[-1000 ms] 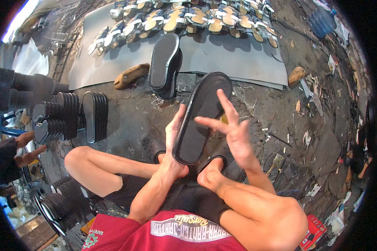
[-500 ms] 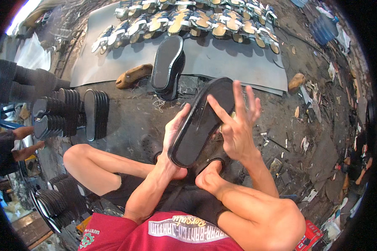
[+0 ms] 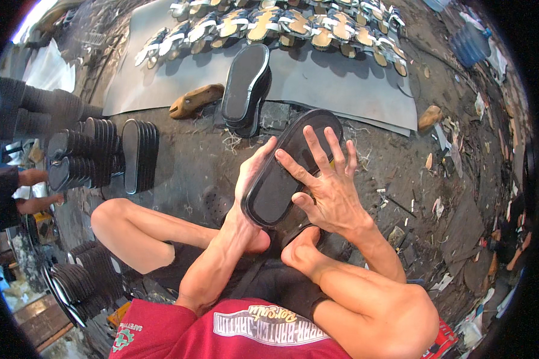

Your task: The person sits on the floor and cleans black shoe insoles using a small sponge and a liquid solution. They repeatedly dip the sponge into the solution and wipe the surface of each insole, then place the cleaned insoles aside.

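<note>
Long black rounded sole with a ridged rim [image 3: 272, 194]: we find it in the air before the person's folded legs, slanting up to the right, its broad face toward us.
Left hand [image 3: 248, 179]: closed along the sole's left long edge, it has firm hold; we judge that gripping at the side leaves the face free for the other hand.
Right hand [image 3: 335, 200]: we see it well open, fingers fanned over the sole's face and right edge, gripping nothing; they seem to rest on it, perhaps to steady or feel the surface, though we cannot tell how hard they press.
Small stack of shiny-rimmed black soles [image 3: 244, 87]: straight ahead at the sheet's near edge, probably put there for easy reach.
Brown wooden shoe-shaped block [image 3: 196, 102]: we see it just left of that stack, lying on its side.
Flat grey sheet [image 3: 173, 84]: spread on the dark ground, we suppose to shield the sandals from grit.
Tan-soled sandals with white and dark straps [image 3: 263, 25]: set in rows across the sheet's far part.
Upright row of black soles [image 3: 139, 157]: left of the person, packed face to face, likely to save room.
Clear blue plastic jug [image 3: 470, 45]: at upper right; we cannot make out any contents.
Red printed package [image 3: 446, 340]: partly behind the right knee; its inside is hidden from us.
</note>
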Demonstrator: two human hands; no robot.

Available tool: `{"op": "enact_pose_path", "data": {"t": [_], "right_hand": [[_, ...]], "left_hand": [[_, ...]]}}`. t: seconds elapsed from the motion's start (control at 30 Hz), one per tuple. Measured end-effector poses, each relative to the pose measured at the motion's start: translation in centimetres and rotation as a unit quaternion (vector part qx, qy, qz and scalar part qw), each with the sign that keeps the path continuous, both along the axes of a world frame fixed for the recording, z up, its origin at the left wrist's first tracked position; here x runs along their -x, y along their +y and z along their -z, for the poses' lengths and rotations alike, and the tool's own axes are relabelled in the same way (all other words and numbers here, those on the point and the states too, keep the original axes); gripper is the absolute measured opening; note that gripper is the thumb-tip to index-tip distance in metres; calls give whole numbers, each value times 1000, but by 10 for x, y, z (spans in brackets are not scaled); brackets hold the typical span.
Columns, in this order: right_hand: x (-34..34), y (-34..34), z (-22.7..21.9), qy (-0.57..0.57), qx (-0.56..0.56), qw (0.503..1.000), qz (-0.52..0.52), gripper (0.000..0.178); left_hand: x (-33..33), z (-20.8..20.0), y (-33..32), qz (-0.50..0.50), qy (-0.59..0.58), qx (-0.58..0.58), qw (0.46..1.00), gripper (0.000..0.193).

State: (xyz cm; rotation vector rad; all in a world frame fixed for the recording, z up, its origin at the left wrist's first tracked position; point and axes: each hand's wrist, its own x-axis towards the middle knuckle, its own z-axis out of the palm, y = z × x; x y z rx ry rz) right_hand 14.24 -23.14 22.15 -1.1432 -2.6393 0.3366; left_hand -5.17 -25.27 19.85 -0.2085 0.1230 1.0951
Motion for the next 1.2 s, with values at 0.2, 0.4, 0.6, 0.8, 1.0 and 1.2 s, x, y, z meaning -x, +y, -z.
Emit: {"op": "enact_pose_path", "data": {"t": [0.2, 0.4, 0.6, 0.8, 1.0, 1.2], "right_hand": [[7, -4, -3, -2, 8, 1000, -18, 78], [10, -9, -3, 16, 23, 999, -29, 71], [15, -16, -12, 10, 29, 998, -54, 70], [18, -24, -16, -2, -6, 997, -83, 67], [15, -17, -18, 0, -22, 992, -123, 64], [15, -8, -21, -5, -63, 984, -164, 61]], "left_hand": [[1, 2, 0, -17, 13, 28, 999, 51], [4, -2, 5, -1, 24, 34, 999, 46], [6, 2, 2, -32, 107, 62, 992, 47], [0, -34, -5, -58, 287, 112, 950, 44], [11, -8, -21, -39, 439, -80, 894, 70], [14, -20, -15, 19, 500, -105, 859, 65]]}}
